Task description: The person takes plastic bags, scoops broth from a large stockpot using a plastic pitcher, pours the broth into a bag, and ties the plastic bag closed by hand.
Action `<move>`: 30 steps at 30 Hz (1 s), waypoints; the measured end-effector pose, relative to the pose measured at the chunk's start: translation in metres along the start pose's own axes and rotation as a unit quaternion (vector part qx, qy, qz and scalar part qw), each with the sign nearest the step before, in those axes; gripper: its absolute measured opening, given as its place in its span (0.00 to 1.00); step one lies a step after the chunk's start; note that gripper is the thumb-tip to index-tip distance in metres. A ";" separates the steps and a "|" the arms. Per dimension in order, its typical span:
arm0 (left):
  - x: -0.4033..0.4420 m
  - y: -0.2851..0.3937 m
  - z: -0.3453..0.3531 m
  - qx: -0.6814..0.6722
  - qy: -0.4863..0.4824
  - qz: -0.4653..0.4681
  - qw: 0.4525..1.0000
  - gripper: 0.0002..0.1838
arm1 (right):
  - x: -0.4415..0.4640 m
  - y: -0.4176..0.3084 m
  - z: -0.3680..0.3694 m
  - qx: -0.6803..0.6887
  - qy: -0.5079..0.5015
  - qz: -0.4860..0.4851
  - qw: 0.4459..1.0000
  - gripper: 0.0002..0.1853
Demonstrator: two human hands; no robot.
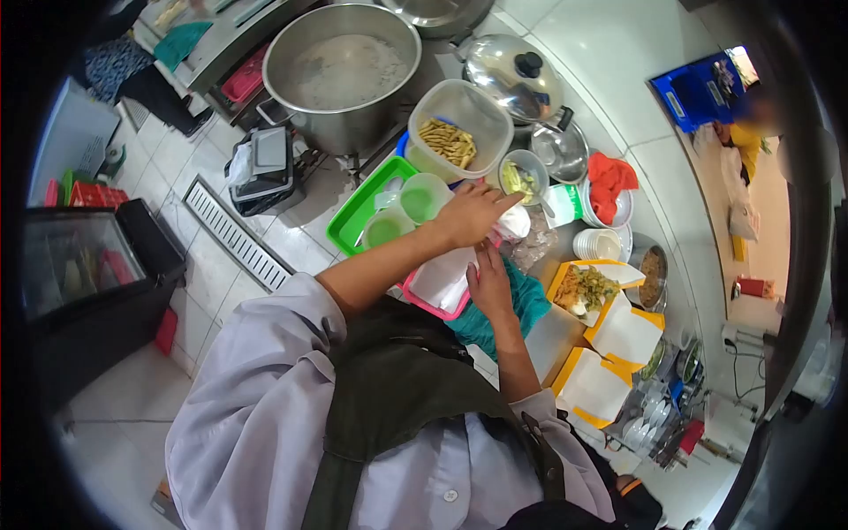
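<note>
My left hand (478,215) reaches across the counter, one finger pointing right and the others bent underneath. What it grips, if anything, is hidden. Below it my right hand (490,281) points upward, fingers and thumb apart, its fingertips close under the left hand. Both are beside a pink tray (452,311) holding white paper sheets (439,281). A crumpled white item (512,223) shows just past my left hand. A teal plastic bag (527,296) spreads beneath my right hand, and clear plastic (535,246) lies beyond it.
Open yellow boxes (624,331) stand right; one holds food (585,290). A tub (495,132) of yellow strips, a green tray (347,231) with cups, and a red cloth (611,184) surround my hands. A large pot (291,97) stands behind. Another person (751,146) is far right.
</note>
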State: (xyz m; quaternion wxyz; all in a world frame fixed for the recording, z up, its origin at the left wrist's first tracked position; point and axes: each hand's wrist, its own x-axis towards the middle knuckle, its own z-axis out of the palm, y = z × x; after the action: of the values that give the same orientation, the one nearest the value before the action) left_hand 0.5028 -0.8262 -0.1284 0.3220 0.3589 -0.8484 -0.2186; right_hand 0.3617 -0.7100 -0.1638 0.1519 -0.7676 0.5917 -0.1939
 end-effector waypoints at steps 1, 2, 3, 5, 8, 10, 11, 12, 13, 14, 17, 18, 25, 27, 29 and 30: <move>0.003 -0.004 -0.001 0.019 -0.079 0.005 0.997 0.32 | -0.005 0.006 -0.002 -0.004 0.007 0.008 1.000 0.22; -0.003 -0.007 -0.003 0.013 -0.055 0.029 0.998 0.25 | -0.014 0.016 -0.001 0.057 0.035 -0.001 0.998 0.19; -0.009 -0.007 -0.005 0.010 -0.064 0.040 0.997 0.25 | -0.022 0.022 -0.002 0.119 0.065 -0.007 0.991 0.16; -0.027 -0.002 -0.007 -0.040 -0.140 -0.040 0.989 0.20 | -0.027 0.029 -0.008 0.154 0.136 0.076 0.976 0.12; -0.049 0.015 -0.011 -0.061 -0.109 -0.046 0.991 0.18 | -0.012 0.042 -0.017 0.330 0.220 0.268 0.878 0.09; -0.053 0.023 -0.007 -0.059 -0.105 -0.049 0.992 0.19 | 0.013 0.047 -0.033 0.346 0.056 0.143 0.926 0.12; -0.056 0.025 -0.005 -0.059 -0.091 -0.057 0.993 0.19 | 0.027 0.048 -0.039 0.351 0.059 0.146 0.923 0.12; -0.059 0.027 -0.003 -0.057 -0.096 -0.057 0.992 0.19 | 0.040 0.046 -0.046 0.288 -0.005 0.102 0.952 0.14; -0.060 0.027 0.001 -0.063 -0.086 -0.064 0.992 0.20 | 0.050 0.041 -0.056 0.219 -0.068 0.054 0.972 0.16; -0.057 0.025 0.004 -0.067 -0.071 -0.068 0.993 0.22 | 0.059 0.033 -0.066 0.238 -0.091 0.093 0.963 0.16; -0.055 0.026 0.007 -0.044 -0.082 -0.109 0.990 0.25 | 0.071 0.044 -0.064 0.141 -0.157 0.084 0.974 0.14; -0.052 0.029 0.011 -0.050 -0.034 -0.107 0.992 0.25 | 0.072 0.050 -0.059 0.092 -0.116 0.062 0.987 0.12; -0.035 0.035 0.015 -0.072 -0.034 -0.119 0.990 0.26 | 0.064 0.050 -0.067 0.115 0.020 -0.012 0.993 0.08; -0.031 0.036 0.012 -0.060 -0.054 -0.119 0.990 0.23 | 0.065 0.060 -0.069 0.107 -0.086 -0.034 0.990 0.08; -0.024 0.040 0.009 -0.044 -0.043 -0.121 0.991 0.21 | 0.064 0.063 -0.068 0.100 -0.080 -0.016 0.992 0.09; -0.023 0.038 0.007 -0.042 -0.076 -0.130 0.988 0.23 | 0.065 0.060 -0.073 0.106 -0.088 -0.010 0.990 0.10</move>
State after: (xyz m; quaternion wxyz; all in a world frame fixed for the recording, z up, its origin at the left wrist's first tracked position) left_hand 0.4924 -0.7830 -0.1196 0.2405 0.4348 -0.8066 -0.3202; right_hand 0.2905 -0.7888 -0.1202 0.2815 -0.7670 0.5448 -0.1887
